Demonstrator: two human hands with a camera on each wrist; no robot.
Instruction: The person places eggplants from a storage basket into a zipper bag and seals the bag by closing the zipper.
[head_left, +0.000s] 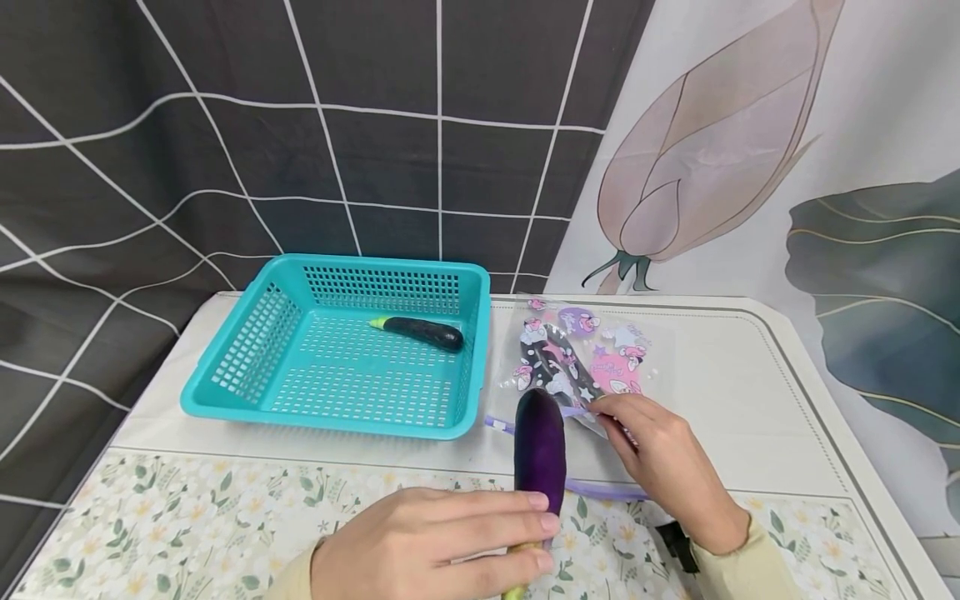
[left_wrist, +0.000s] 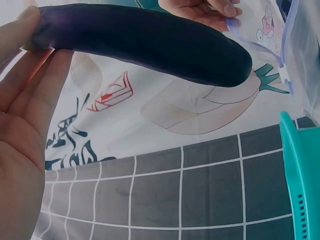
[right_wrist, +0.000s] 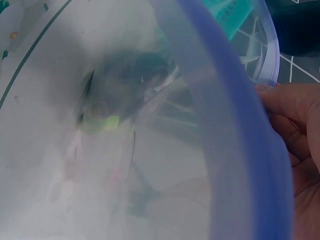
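A long dark purple eggplant [head_left: 542, 446] is gripped near its pale stem end by my left hand [head_left: 435, 542]. Its rounded tip points at the mouth of a clear zip bag [head_left: 645, 342] printed with pink and purple cartoons. My right hand [head_left: 663, 454] pinches the bag's purple zip edge, and the mouth stands parted in the right wrist view. Inside the bag lies another dark eggplant [head_left: 558, 362], its green stem end showing blurred through the plastic. In the left wrist view, the held eggplant [left_wrist: 145, 42] spans the top, thumb and fingers at its left end.
To the left stands a turquoise plastic basket [head_left: 337, 425] with one smaller dark eggplant [head_left: 423, 332] in it. Floral cloth [head_left: 187, 517] covers the table's front part. A dark grid-patterned curtain [head_left: 375, 158] hangs right behind the table.
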